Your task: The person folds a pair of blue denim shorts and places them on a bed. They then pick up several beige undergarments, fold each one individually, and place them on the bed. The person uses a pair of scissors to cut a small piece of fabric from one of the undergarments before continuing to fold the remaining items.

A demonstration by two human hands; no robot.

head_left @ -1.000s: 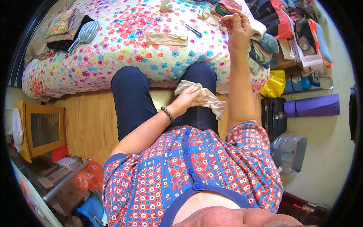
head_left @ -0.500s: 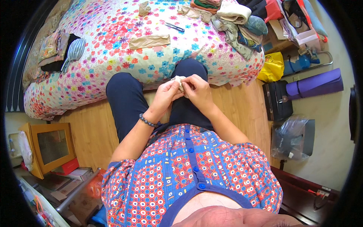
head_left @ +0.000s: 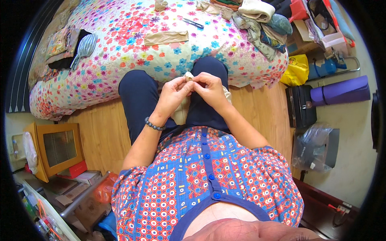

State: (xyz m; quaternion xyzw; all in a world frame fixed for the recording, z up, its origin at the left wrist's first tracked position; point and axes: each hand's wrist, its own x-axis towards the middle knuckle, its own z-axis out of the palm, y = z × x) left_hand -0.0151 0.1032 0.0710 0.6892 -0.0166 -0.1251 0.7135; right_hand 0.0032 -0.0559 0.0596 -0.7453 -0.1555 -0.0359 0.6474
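Above my lap, both hands meet on a small cream piece of cloth (head_left: 188, 75), which pokes up between the fingertips. My left hand (head_left: 173, 94) pinches it from one side; a dark bead bracelet circles that wrist. From the other side my right hand (head_left: 211, 91) pinches it too, thumb and forefinger nearly touching the left ones. More pale cloth (head_left: 227, 95) shows behind the right wrist. On the bed ahead lie a flat beige cloth strip (head_left: 166, 38) and dark thread snips (head_left: 193, 23). Whether a needle or thread is in my fingers is too small to tell.
The bed (head_left: 116, 56) has a flowered cover. Folded clothes (head_left: 257, 10) are piled at its right, and more clothes (head_left: 60, 48) at its left. Right of the bed are a yellow bag (head_left: 295, 70), a purple rolled mat (head_left: 341, 91) and a black case (head_left: 301, 106). A wooden cabinet (head_left: 60, 150) stands left.
The whole view has shifted slightly. My fingertips have drawn closer together on the cream cloth, and more pale cloth now shows behind my right wrist.
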